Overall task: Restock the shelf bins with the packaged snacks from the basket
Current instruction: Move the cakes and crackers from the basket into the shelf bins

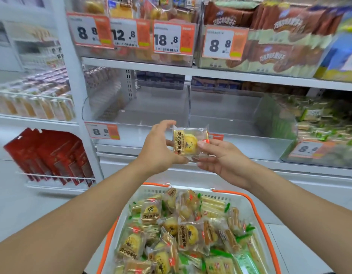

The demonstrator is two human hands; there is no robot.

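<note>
Both hands hold one snack pack (189, 142) up in the air, in front of the front edge of the middle shelf (240, 148). The pack is a small square of shiny clear wrap with a round yellow cake inside and a gold strip down its left side. The left hand (158, 150) has its fingers curled around the pack's left edge, thumb under and fingertips on top. The right hand (223, 158) pinches the right edge, with its thumb on the front of the wrap.

Just behind the pack is a clear plastic bin (151, 115) with smooth, see-through walls and a rounded corner. It looks bare inside, with lots of room. A thin clear wall splits it from the next part on the right.

Below the arms is the basket (238, 196). It is white plastic with slots near the rim and an orange edge. It is heaped with more crinkly packs (183, 232), some with round yellow cakes, some with long pale bars and green ends.

Paper price tags (102, 131) hang on the shelf edges.
</note>
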